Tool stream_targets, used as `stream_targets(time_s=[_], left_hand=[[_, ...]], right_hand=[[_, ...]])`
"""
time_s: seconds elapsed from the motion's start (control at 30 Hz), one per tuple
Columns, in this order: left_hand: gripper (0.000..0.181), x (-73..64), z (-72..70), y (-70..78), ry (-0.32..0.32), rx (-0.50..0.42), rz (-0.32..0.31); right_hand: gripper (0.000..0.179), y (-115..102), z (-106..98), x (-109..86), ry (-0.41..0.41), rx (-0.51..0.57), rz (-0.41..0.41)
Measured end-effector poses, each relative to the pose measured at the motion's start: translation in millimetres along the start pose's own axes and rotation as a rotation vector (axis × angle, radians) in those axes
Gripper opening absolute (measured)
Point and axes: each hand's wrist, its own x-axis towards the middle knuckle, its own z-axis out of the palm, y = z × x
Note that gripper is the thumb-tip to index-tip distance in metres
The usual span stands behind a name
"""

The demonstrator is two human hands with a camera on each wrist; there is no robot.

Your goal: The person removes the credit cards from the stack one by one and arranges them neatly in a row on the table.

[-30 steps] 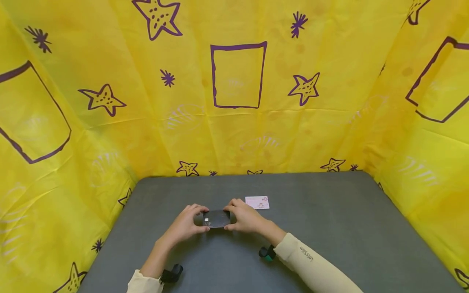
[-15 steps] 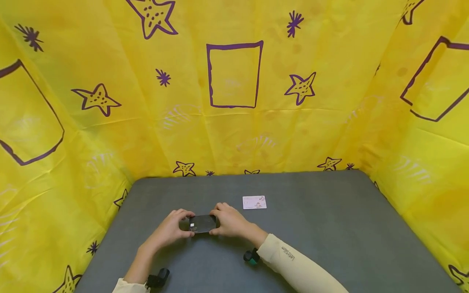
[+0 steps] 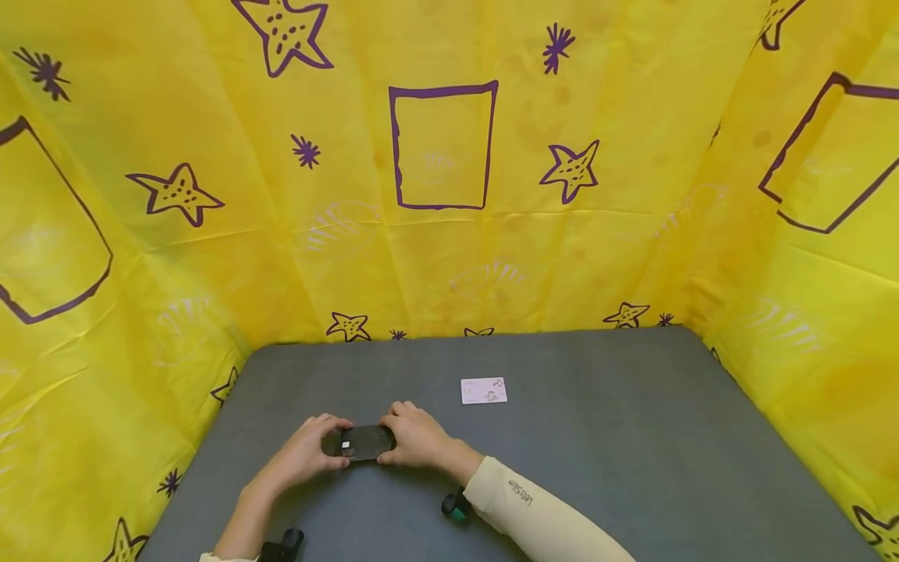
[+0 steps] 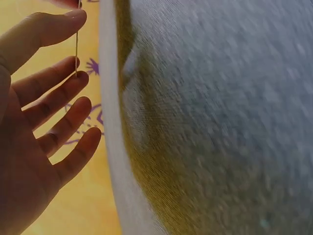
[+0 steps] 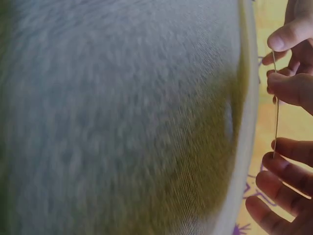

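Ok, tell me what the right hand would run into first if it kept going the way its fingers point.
The right hand points left along the black card it pinches, so it would probably meet the left hand gripping the card's other end.

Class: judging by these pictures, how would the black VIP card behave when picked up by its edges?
Probably stiff: the black VIP card spans flat between left hand and right hand. Likely light, being wafer-thin edge-on. Possibly slippery, since it looks glossy.

Black VIP card (image 3: 360,442) btwn both hands.
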Motion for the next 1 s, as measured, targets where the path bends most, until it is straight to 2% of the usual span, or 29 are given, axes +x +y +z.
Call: stream_targets(time_s=[0.3, 0.57, 0.83, 1.0], left_hand=[[0.049, -4.3, -1.6, -11.3, -0.020, -0.001, 0.015], [0.050, -9.9, -1.9, -19.2, -0.077, -0.027, 0.018], [0.051, -5.4, -2.0, -15.6, -0.063, -0.040, -0.037], [0.051, -3.7, -0.7, -14.3, -0.076, -0.039, -0.068]], right_hand=[[0.049, -16.1, 10.3, 5.5, 0.001, -0.072, 0.044], [0.047, -23.5, 20.2, 11.1, -0.052, -0.053, 0.084], [0.045, -24.4, 21.6, 15.9, -0.054, -0.120, 0.096], [0.045, -28.7, 19.9, 15.2, -0.071, -0.119, 0.118]])
